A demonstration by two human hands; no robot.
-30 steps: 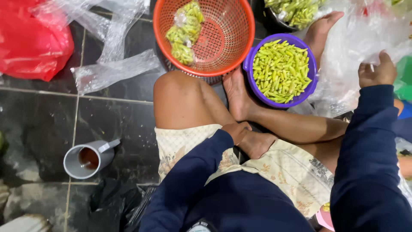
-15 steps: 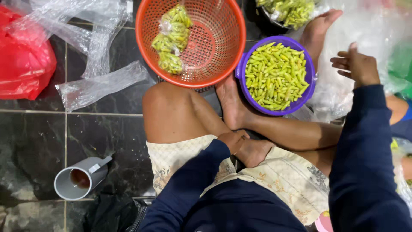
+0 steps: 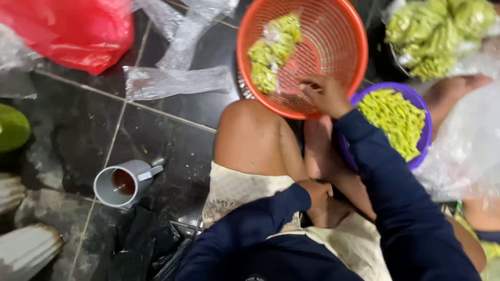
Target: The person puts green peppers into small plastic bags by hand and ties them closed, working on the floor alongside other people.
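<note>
Fingers of the right hand (image 3: 324,93) are now curling loosely over the near rim of the orange basket (image 3: 344,36), having swung left from the clear bags at far right half a second ago. Green chillies (image 3: 273,52) are sitting bagged inside that basket, just left of the hand, while the purple bowl (image 3: 424,136) is lying right of it. Left hand (image 3: 317,191) is resting in the lap, its fingers hidden, so I cannot tell their state.

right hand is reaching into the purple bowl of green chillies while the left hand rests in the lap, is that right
Not quite. In the head view the right hand reaches into the orange basket, not the purple bowl beside it. The green chillies do fill the bowl, and the left hand does rest in the lap.
</note>
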